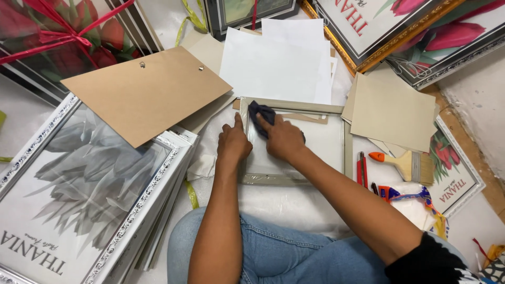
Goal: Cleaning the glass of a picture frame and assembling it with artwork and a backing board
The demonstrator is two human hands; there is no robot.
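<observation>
A pale picture frame (347,152) with a glass pane lies flat on the floor in front of me. My right hand (284,138) presses a dark blue cloth (261,113) onto the glass near the frame's upper left corner. My left hand (233,141) rests on the frame's left edge, fingers together, steadying it.
A brown backing board (147,92) with two clips lies on a stack of silver-framed flower prints (79,184) at left. White sheets (279,63) lie behind the frame, beige boards (392,110) at right. A paintbrush (402,164), red cutter (361,169) and more framed prints (457,184) sit right.
</observation>
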